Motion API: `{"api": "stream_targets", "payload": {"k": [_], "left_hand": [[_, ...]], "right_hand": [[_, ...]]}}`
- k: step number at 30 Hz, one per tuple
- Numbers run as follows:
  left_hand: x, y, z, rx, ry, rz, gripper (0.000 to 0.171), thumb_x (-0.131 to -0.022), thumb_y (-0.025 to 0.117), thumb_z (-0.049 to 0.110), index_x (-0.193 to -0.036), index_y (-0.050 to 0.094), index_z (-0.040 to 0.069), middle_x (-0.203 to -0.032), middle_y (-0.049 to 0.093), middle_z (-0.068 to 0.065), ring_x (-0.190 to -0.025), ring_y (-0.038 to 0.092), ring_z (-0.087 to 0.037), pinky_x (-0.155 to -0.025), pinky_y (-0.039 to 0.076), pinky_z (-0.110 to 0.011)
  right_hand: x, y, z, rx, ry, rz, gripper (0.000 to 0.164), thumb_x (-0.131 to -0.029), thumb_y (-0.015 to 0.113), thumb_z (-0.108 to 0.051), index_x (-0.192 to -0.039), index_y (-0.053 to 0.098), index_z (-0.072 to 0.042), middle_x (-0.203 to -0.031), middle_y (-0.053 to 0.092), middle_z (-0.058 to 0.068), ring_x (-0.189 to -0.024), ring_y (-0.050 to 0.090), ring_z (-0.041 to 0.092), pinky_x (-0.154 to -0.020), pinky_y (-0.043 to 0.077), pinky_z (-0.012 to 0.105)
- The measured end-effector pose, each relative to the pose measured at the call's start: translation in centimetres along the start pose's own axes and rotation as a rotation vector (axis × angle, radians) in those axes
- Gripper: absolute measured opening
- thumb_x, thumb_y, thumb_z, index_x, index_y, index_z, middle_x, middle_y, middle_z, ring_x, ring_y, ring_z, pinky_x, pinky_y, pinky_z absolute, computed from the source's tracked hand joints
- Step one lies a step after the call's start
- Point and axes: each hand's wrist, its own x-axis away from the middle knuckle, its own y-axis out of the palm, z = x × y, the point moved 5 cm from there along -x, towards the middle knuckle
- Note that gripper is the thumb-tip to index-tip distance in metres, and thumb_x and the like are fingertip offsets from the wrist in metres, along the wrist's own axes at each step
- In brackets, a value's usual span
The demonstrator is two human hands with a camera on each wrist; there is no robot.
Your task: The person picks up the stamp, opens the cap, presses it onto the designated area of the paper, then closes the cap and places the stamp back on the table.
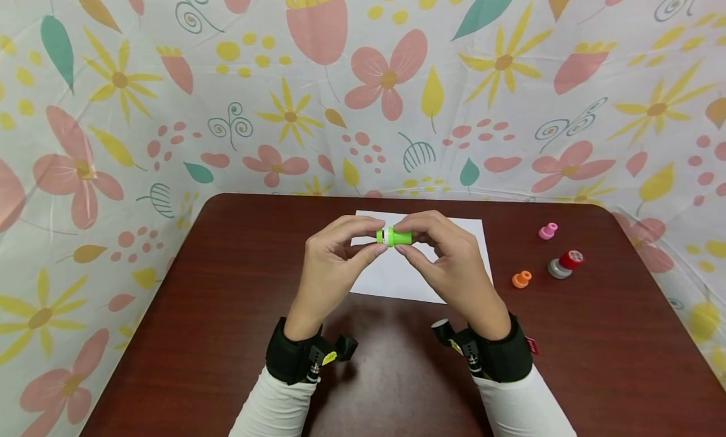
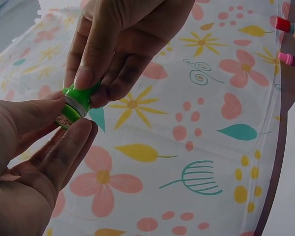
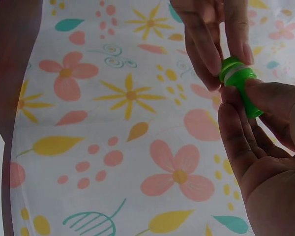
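Observation:
A small bright green stamp (image 1: pixel 399 237) with a pale band round it is held sideways between both hands. My left hand (image 1: pixel 334 263) pinches its banded end between thumb and fingers. The thumb and fingers of my right hand (image 1: pixel 450 260) grip the slimmer handle end. In the left wrist view a printed pattern shows on the flat end of the green stamp (image 2: pixel 69 116). Seen from the right wrist, the pale band on the green stamp (image 3: pixel 243 83) lies between the two hands' fingertips. Behind the hands, a white sheet of paper (image 1: pixel 397 279) lies on the table.
To the right on the dark wooden table (image 1: pixel 227 285) are a pink stamp piece (image 1: pixel 547 231), an orange stamp piece (image 1: pixel 522 279) and a red-topped stamp with a grey part (image 1: pixel 560 269). A flower-patterned cloth (image 1: pixel 317 134) hangs behind the table and along its sides.

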Motion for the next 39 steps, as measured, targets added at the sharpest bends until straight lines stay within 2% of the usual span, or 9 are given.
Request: {"api": "stream_targets", "payload": {"k": [8,14,20,24,27,31,36,39], "left_hand": [[-0.1,0.3,-0.1,0.028,0.003,-0.015,0.030,-0.086,0.080,-0.004,-0.115,0.075,-0.002,-0.114,0.072,-0.015,-0.104,0.071,-0.021,-0.082,0.065,-0.038],[-0.1,0.5,-0.2,0.015,0.002,-0.006,0.028,-0.085,0.081,-0.003,-0.113,0.077,-0.002,-0.113,0.073,-0.014,-0.104,0.071,-0.022,-0.081,0.065,-0.038],[0.0,0.6,-0.5,0.036,-0.058,0.003,0.029,-0.087,0.081,-0.002,-0.115,0.077,0.001,-0.113,0.075,-0.012,-0.104,0.072,-0.021,-0.080,0.065,-0.037],[0.0,0.5,-0.7,0.089,-0.103,-0.021,0.029,-0.088,0.079,-0.003,-0.117,0.076,0.001,-0.113,0.074,-0.014,-0.105,0.073,-0.023,-0.083,0.065,-0.037],[0.1,0.3,-0.8,0.083,-0.107,-0.036,0.029,-0.088,0.078,-0.005,-0.117,0.075,0.000,-0.114,0.073,-0.015,-0.106,0.073,-0.024,-0.084,0.064,-0.037],[0.0,0.2,-0.6,-0.018,-0.059,-0.050,0.029,-0.088,0.078,-0.005,-0.117,0.074,-0.001,-0.116,0.073,-0.014,-0.108,0.072,-0.023,-0.086,0.064,-0.033],[0.0,0.9,-0.1,-0.292,0.077,-0.051,0.033,-0.087,0.081,0.000,-0.119,0.074,0.001,-0.120,0.070,-0.009,-0.109,0.070,-0.018,-0.094,0.060,-0.027],[0.2,1.5,0.2,-0.422,0.117,-0.037,0.035,-0.086,0.082,0.001,-0.120,0.074,0.002,-0.118,0.070,-0.007,-0.106,0.069,-0.016,-0.091,0.060,-0.027]], "right_hand": [[-0.1,0.1,-0.1,0.024,-0.013,-0.001,0.034,-0.082,0.082,0.009,-0.112,0.071,-0.003,-0.108,0.071,0.007,-0.094,0.065,0.013,-0.083,0.053,0.013],[0.0,0.2,-0.1,0.035,-0.028,0.006,0.034,-0.081,0.082,0.010,-0.112,0.072,-0.003,-0.108,0.071,0.007,-0.094,0.066,0.014,-0.084,0.052,0.013],[-0.1,0.4,-0.2,0.060,-0.044,0.009,0.032,-0.082,0.081,0.009,-0.111,0.073,-0.003,-0.108,0.073,0.007,-0.094,0.067,0.017,-0.085,0.052,0.015],[0.0,0.4,0.0,0.090,-0.032,0.010,0.034,-0.081,0.083,0.006,-0.112,0.071,-0.002,-0.105,0.072,0.007,-0.089,0.066,0.016,-0.081,0.051,0.015],[0.1,0.4,0.1,0.113,-0.015,0.026,0.037,-0.080,0.086,0.004,-0.111,0.068,-0.001,-0.101,0.069,0.007,-0.085,0.065,0.014,-0.078,0.051,0.013],[0.0,0.4,0.2,0.140,-0.007,0.043,0.034,-0.079,0.087,0.002,-0.107,0.067,-0.001,-0.099,0.067,0.007,-0.084,0.063,0.014,-0.077,0.050,0.013],[0.0,0.7,-0.1,0.191,-0.066,0.048,0.033,-0.079,0.086,0.004,-0.107,0.070,-0.002,-0.104,0.069,0.008,-0.086,0.063,0.017,-0.078,0.052,0.018],[0.0,0.9,-0.3,0.227,-0.111,0.060,0.034,-0.079,0.086,0.004,-0.108,0.070,-0.001,-0.102,0.069,0.009,-0.085,0.064,0.017,-0.077,0.054,0.022]]}}
